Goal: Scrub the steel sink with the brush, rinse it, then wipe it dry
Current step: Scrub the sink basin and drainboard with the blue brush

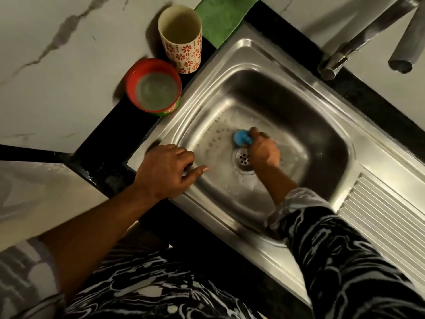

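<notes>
Patterned sleeves lowest in frame. Right hand (264, 150) grips blue brush (242, 137) on stainless steel sink (299, 116) floor above centre drain (243, 159); left hand (166, 171), loosely curled, braces rim. Scrubbing step; walls next.

Dim warm light, motion blur, wide-angle edge distortion.

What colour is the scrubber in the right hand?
Blue. The brush shows just past the right hand, near the drain, in the head view.
</notes>
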